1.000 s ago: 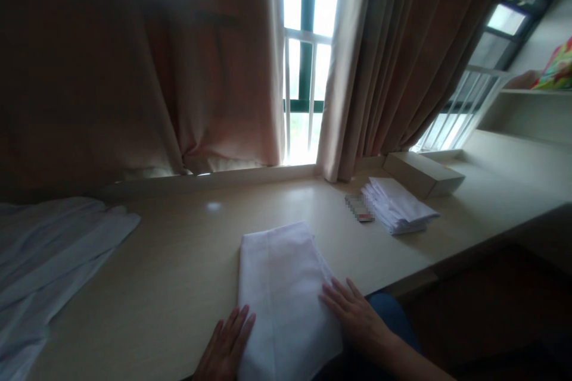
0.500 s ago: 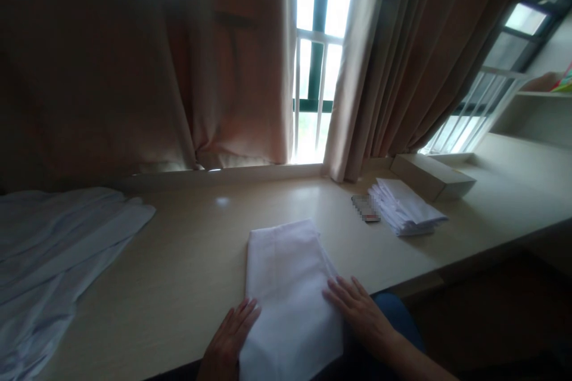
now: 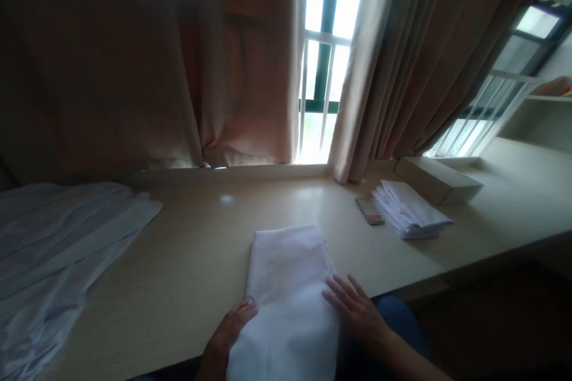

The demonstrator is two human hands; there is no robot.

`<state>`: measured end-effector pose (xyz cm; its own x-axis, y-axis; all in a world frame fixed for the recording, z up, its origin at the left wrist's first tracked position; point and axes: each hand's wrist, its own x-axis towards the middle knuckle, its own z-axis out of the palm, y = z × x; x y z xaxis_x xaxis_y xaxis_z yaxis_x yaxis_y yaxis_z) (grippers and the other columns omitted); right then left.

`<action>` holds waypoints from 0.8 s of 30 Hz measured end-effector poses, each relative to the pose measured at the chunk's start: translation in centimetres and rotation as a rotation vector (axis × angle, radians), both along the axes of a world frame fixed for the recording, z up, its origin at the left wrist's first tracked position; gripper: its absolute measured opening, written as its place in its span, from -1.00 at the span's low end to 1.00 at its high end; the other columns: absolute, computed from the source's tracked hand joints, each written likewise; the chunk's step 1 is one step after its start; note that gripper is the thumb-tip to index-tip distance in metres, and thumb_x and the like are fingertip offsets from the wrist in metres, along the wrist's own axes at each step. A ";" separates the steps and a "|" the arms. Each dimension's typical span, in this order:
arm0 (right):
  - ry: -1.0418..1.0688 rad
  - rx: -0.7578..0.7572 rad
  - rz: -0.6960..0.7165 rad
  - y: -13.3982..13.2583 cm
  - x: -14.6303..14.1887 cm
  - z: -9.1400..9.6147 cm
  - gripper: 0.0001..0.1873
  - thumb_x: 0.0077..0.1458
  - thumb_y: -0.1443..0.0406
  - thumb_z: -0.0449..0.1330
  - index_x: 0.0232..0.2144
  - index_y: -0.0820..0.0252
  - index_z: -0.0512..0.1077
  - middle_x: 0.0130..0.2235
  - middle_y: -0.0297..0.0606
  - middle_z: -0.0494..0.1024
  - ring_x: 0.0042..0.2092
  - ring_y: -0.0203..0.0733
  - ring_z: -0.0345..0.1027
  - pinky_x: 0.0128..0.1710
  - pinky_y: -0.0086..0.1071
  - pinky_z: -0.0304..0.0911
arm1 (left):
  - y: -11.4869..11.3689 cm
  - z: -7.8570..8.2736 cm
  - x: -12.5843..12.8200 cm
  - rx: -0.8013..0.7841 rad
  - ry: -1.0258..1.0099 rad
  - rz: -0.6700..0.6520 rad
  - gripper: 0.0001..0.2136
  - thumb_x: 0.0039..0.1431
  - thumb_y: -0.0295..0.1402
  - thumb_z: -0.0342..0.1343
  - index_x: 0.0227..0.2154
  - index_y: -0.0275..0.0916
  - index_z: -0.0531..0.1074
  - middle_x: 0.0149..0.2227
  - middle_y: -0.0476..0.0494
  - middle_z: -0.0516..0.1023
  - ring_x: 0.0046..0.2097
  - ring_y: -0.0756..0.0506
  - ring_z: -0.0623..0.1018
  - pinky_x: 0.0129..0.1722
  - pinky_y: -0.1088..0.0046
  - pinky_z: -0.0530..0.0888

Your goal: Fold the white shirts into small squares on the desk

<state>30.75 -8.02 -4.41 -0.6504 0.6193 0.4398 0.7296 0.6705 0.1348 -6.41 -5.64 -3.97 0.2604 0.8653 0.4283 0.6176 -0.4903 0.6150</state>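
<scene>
A folded white cloth (image 3: 290, 286) lies lengthwise in front of me, its lower part reaching past the table's front edge. At its left edge rests my left hand (image 3: 232, 324), fingers close together and slightly bent, the tips on the fabric; its thumb is hidden. My right hand (image 3: 357, 309) lies flat on the right edge with its fingers spread. Small wrinkles show along the cloth's upper right edge, near the right fingertips.
Loose white cloth (image 3: 67, 238) is spread at the left of the table (image 3: 179, 268). To the right are a stack of folded white cloths (image 3: 411, 208), a phone-like flat object (image 3: 370, 210), blurred out, and a box (image 3: 438, 181). Curtains (image 3: 250, 83) hang behind.
The lower part of the folded cloth has shifted a little left. My left fingers are more bent than before, while my right hand stays nearly in place. The view has turned slightly.
</scene>
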 end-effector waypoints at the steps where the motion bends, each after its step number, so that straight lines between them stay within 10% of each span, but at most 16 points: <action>1: 0.003 0.004 0.034 -0.1 -0.1 0.0 -0.36 0.18 0.52 -0.03 0.27 0.08 0.09 0.29 -0.27 0.15 0.32 -0.11 -0.10 0.33 -0.02 -0.24 | -0.2 -0.1 0.1 -0.033 -0.032 0.023 -0.76 0.04 -0.11 -0.01 -0.48 -0.01 0.55 -0.36 -0.04 0.63 -0.23 -0.12 0.59 -0.21 0.42 0.56; 14: 0.063 -0.107 0.134 -0.8 -1.5 0.9 -0.54 0.23 0.47 -0.03 0.16 0.18 0.24 0.14 -0.21 0.39 0.23 -0.16 0.13 0.32 -0.06 -0.17 | -3.5 -3.5 -1.8 -0.285 -0.362 0.172 -0.70 0.01 -0.24 0.14 -0.16 -0.12 0.53 -0.01 -0.14 0.55 0.06 -0.20 0.50 0.12 0.22 0.39; 24: 0.402 -0.326 0.134 -1.3 -2.9 1.6 -0.64 0.12 0.40 0.04 -0.01 0.14 0.35 -0.10 -0.19 0.53 -0.05 -0.16 0.38 0.13 -0.19 0.16 | -3.3 -0.9 -1.6 -0.415 -0.363 0.224 -0.75 -0.10 -0.21 0.18 -0.32 -0.16 0.54 -0.26 -0.09 0.64 -0.20 -0.20 0.60 -0.21 0.38 0.54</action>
